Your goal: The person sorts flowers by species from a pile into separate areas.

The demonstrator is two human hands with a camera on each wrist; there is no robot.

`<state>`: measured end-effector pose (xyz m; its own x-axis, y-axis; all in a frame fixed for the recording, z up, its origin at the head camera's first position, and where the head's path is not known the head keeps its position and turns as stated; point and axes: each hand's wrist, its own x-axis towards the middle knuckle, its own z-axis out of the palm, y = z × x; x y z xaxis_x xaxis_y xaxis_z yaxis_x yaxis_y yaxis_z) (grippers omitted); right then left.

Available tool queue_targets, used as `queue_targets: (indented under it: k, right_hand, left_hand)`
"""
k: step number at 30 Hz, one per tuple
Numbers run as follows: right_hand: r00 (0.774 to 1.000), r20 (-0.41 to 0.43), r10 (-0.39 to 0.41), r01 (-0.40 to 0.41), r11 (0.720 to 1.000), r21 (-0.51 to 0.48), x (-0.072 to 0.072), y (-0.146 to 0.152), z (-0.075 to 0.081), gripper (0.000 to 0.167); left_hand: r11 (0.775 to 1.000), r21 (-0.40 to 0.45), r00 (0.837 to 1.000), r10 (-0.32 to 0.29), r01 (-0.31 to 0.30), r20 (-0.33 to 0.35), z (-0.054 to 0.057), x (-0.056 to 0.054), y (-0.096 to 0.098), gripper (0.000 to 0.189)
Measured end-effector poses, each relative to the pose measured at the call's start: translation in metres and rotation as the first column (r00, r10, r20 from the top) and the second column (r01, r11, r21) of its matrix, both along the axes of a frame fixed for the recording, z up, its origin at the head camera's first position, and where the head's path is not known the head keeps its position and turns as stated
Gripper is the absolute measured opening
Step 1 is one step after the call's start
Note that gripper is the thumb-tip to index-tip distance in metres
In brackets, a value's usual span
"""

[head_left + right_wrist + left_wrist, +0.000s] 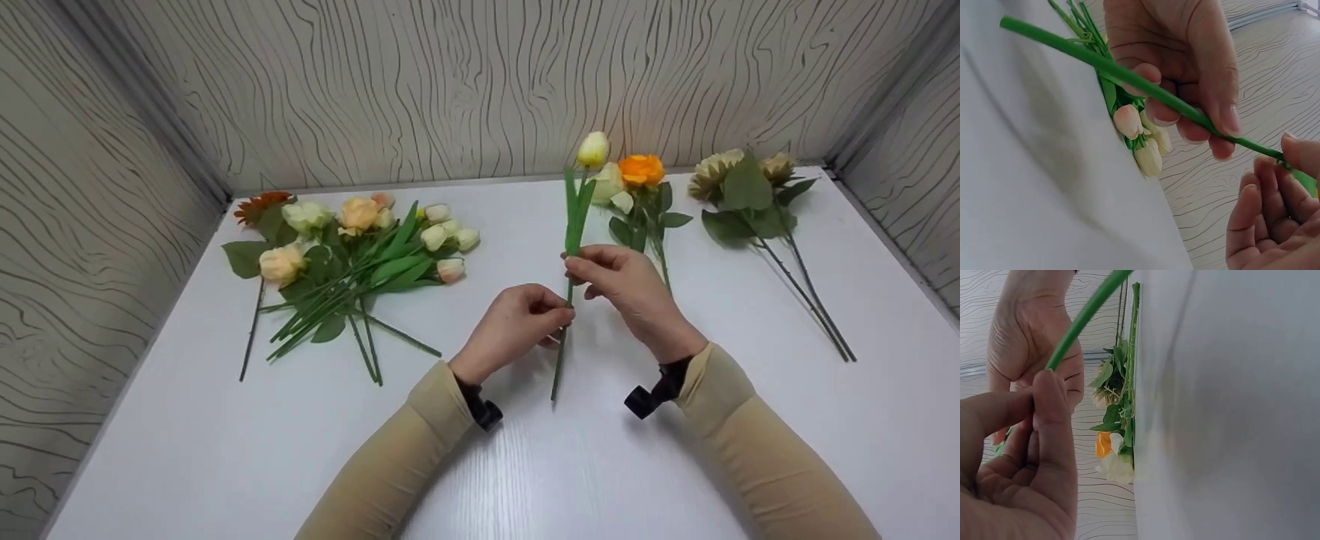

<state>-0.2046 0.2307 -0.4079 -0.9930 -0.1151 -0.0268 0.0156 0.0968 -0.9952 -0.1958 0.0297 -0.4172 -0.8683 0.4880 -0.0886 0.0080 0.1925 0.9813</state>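
Note:
A pale yellow artificial tulip is held up over the table, bloom toward the back wall. My left hand pinches its green stem between thumb and fingertips, around mid-stem. Higher up, just under the long leaves, my right hand pinches the same stem. The lower end of the stem sticks out free below my left hand. In the left wrist view, the pinching fingertips of my left hand show close up, with my right hand behind them.
At the left lies a heap of flowers: peach roses, an orange-brown flower and several tulips. An orange rose with a cream flower lies behind my right hand. Beige flowers lie at the right of the white table.

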Motion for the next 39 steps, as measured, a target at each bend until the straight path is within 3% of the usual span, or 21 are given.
queue_targets:
  k: [5, 9, 14, 19, 23, 29, 34, 39]
  right_hand:
    - [0.997, 0.013, 0.077, -0.078, 0.984, 0.159, -0.001, -0.001, 0.0, 0.05]
    - [0.995, 0.025, 0.092, -0.096, 0.975, 0.199, -0.001, -0.001, 0.003, 0.048]
    - [0.994, 0.024, 0.107, -0.109, 0.968, 0.226, 0.0, 0.002, 0.009, 0.044]
    - [0.992, 0.015, 0.127, -0.126, 0.953, 0.277, 0.002, 0.004, 0.01, 0.042]
    - [0.991, 0.003, 0.135, -0.13, 0.946, 0.298, 0.003, 0.003, 0.01, 0.041]
    - [0.99, -0.004, 0.144, -0.135, 0.939, 0.315, 0.002, 0.002, 0.01, 0.04]
    - [0.99, -0.005, 0.144, -0.135, 0.94, 0.313, 0.002, 0.002, 0.01, 0.039]
    - [0.991, -0.004, 0.137, -0.129, 0.942, 0.309, 0.001, 0.002, 0.008, 0.038]
  left_hand:
    - [0.998, -0.026, 0.998, 0.053, -0.052, 0.041, 0.001, -0.014, -0.013, 0.01]
    - [0.987, -0.129, 0.992, 0.109, -0.099, 0.068, 0.003, -0.031, -0.026, 0.012]
    - [0.949, -0.289, 0.987, 0.147, -0.124, 0.059, 0.003, -0.051, -0.029, 0.012]
    - [0.893, -0.431, 0.987, 0.159, -0.128, 0.038, -0.002, -0.064, -0.022, 0.01]
    - [0.853, -0.503, 0.987, 0.161, -0.141, -0.003, -0.006, -0.069, -0.016, 0.01]
    - [0.821, -0.545, 0.985, 0.148, -0.17, -0.084, -0.006, -0.071, -0.01, 0.009]
    - [0.807, -0.563, 0.983, 0.131, -0.179, -0.125, -0.008, -0.071, -0.007, 0.01]
    - [0.812, -0.559, 0.985, 0.112, -0.167, -0.132, -0.007, -0.068, -0.01, 0.018]
